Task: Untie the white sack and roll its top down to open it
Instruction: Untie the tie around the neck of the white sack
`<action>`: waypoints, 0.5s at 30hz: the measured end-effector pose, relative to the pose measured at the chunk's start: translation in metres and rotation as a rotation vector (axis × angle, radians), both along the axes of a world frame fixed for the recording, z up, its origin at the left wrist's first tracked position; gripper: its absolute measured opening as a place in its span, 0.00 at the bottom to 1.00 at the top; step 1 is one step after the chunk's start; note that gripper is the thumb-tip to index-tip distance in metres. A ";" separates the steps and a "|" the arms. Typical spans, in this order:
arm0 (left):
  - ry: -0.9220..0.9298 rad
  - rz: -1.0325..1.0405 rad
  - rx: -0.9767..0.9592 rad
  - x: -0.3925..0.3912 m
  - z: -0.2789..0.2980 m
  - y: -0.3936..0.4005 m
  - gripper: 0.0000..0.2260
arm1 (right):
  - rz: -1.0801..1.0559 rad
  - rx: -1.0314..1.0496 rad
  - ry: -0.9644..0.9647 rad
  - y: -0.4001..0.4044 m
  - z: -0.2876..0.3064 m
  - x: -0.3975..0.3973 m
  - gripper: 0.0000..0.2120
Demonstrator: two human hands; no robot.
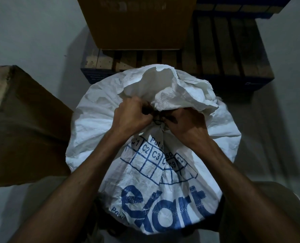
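Observation:
A full white sack (100,123) with blue print stands on the floor right below me. Its neck is gathered and bound by a thin dark tie (158,120). Above the tie the loose top (170,90) flares out crumpled. My left hand (131,116) is closed at the left side of the neck, fingers pinched on the tie. My right hand (186,123) grips the tie from the right, partly under the flared top. The knot itself is mostly hidden by my fingers.
A brown cardboard box (23,120) sits close on the left of the sack. Behind the sack lies a wooden pallet (224,55) with a blue edge, carrying a large cardboard box (138,21). The grey floor (277,137) shows on the right.

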State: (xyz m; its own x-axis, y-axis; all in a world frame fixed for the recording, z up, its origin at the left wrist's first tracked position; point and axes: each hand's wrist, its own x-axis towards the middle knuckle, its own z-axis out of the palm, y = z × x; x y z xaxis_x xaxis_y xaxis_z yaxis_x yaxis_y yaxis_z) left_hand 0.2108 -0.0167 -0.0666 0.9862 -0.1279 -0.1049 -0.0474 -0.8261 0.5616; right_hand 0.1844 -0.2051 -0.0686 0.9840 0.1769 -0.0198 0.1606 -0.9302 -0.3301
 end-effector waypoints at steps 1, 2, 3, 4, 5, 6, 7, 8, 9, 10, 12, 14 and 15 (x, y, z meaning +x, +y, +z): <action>-0.004 -0.009 0.017 -0.001 0.001 0.000 0.11 | 0.002 -0.005 -0.006 0.001 0.000 0.000 0.14; -0.003 -0.026 0.024 -0.001 0.001 0.000 0.11 | 0.004 -0.008 -0.011 0.001 -0.001 0.000 0.14; 0.006 -0.050 0.023 -0.002 0.001 0.000 0.11 | 0.006 -0.012 -0.013 0.002 -0.001 0.000 0.14; 0.018 -0.077 0.017 -0.001 0.002 0.002 0.11 | 0.007 -0.017 -0.017 0.002 -0.001 -0.001 0.14; 0.030 -0.103 0.009 -0.001 0.003 0.004 0.11 | 0.006 -0.022 -0.020 0.002 -0.002 -0.001 0.14; 0.039 -0.128 0.000 0.000 0.004 0.006 0.10 | 0.003 -0.024 -0.023 0.002 -0.003 -0.001 0.14; 0.046 -0.152 -0.007 0.000 0.005 0.009 0.10 | -0.002 -0.024 -0.022 0.003 -0.004 -0.002 0.14; 0.051 -0.175 -0.013 -0.001 0.006 0.011 0.10 | -0.008 -0.022 -0.020 0.003 -0.004 -0.002 0.14; 0.054 -0.195 -0.018 -0.002 0.006 0.013 0.10 | -0.014 -0.019 -0.014 0.003 -0.004 -0.002 0.14; 0.057 -0.208 -0.027 -0.004 0.007 0.014 0.10 | -0.015 -0.017 -0.008 0.003 -0.003 -0.002 0.14; 0.055 -0.216 -0.049 -0.006 0.006 0.014 0.11 | -0.011 -0.017 -0.003 0.004 -0.001 -0.003 0.14; 0.047 -0.208 -0.063 -0.009 0.005 0.014 0.10 | -0.011 -0.018 -0.003 0.004 0.001 -0.003 0.14; 0.044 -0.205 -0.067 -0.009 0.005 0.014 0.11 | -0.011 -0.021 -0.006 0.005 0.002 -0.004 0.14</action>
